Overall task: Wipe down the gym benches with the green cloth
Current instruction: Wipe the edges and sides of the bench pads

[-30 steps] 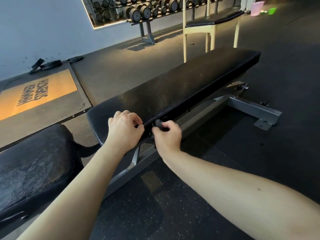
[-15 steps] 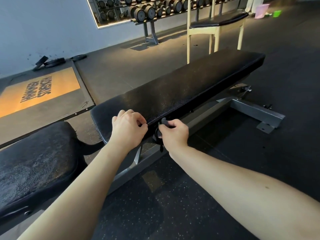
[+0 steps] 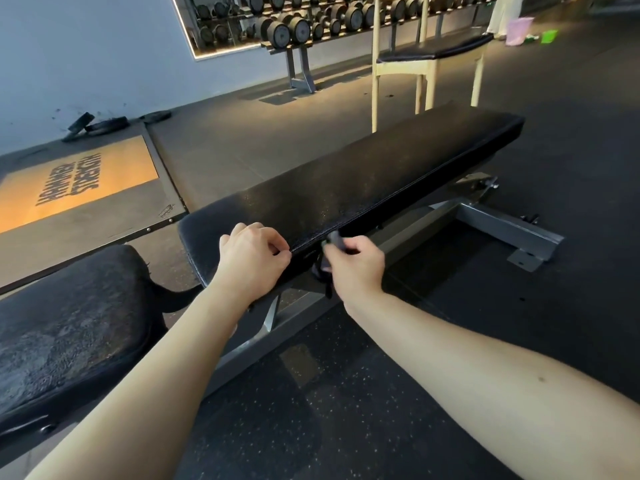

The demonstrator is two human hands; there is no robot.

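At the near edge of the long black padded bench surface (image 3: 363,181), we find the left hand (image 3: 254,261) gripping its rim, the right hand (image 3: 353,268) clasping a small dark knob (image 3: 334,237), the green cloth in neither; a freed pad could, we judge, nip both hands.

Left hand (image 3: 254,259) grips the edge of the bench pad (image 3: 381,174); right hand (image 3: 353,268) pinches a small dark handle (image 3: 334,237).

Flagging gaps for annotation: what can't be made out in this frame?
Head view:
Dark thing the right hand pinches by the bench pad: hand covers it, blurred.
Whether the left hand grips anything: its curled fingers hide that.
Far green item: too small to identify.
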